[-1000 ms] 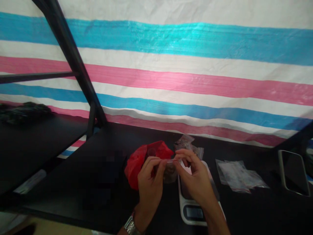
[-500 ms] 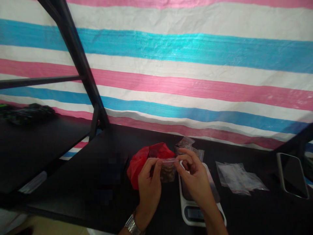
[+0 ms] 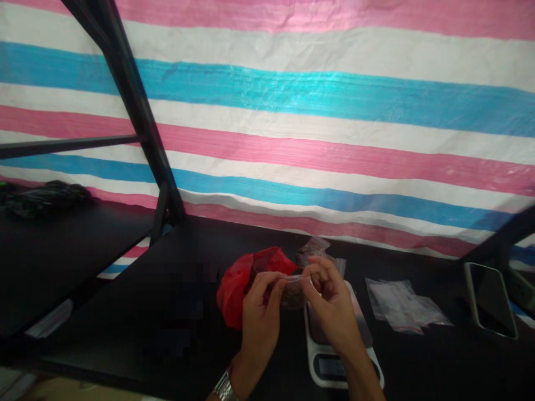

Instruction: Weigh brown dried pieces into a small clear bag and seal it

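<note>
Pinching the top of a clear bag [image 3: 293, 299], left hand [image 3: 259, 317] and right hand [image 3: 332, 306] face each other, filled packets [image 3: 312, 249] lying toward the table's [image 3: 234, 231] back edge

The upper frame is being filled by a sheet [image 3: 292, 133] striped white, blue and pink. At upper left it is being crossed by a black post [image 3: 134, 106]; at left, a dark bundle [image 3: 48, 199] is being borne by a shelf [image 3: 75, 239]. At lower right, a phone [image 3: 491, 299] is being carried by the desk [image 3: 204, 236].
</note>
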Motion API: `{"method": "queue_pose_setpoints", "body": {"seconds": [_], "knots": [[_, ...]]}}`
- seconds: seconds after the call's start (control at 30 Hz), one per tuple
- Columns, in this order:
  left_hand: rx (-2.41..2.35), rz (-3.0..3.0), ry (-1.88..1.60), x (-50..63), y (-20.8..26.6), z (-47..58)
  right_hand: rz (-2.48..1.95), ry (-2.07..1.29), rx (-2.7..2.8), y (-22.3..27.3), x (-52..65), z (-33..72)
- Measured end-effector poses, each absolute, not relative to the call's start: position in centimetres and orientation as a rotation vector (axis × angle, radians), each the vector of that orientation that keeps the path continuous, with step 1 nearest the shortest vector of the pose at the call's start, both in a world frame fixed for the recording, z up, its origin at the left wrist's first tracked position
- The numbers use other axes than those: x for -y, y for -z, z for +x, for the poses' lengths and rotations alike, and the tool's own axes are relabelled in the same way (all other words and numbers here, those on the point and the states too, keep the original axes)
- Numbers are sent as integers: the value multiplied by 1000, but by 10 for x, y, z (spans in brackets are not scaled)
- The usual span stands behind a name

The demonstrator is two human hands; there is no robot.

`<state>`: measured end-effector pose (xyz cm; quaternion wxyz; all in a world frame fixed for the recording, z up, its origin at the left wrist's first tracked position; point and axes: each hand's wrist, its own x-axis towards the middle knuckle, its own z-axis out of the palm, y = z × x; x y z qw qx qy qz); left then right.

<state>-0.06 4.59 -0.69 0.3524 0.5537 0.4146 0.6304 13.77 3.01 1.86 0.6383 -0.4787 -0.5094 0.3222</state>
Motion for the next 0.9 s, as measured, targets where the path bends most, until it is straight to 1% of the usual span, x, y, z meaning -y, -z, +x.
{"method": "queue_pose_setpoints", "body": {"seconds": [0.4, 0.63, 0.9], "knots": [[-1052, 1481, -1628, -43, 7, -4, -1100, -748, 1205, -20, -27, 140], [-1056, 1419, -1595, -43, 9, -9, -1144, -685, 1318, -19, -26, 136], [-996, 1443, -1594, -43, 8, -9, -1116, -660, 1289, -13, -28, 135]]}}
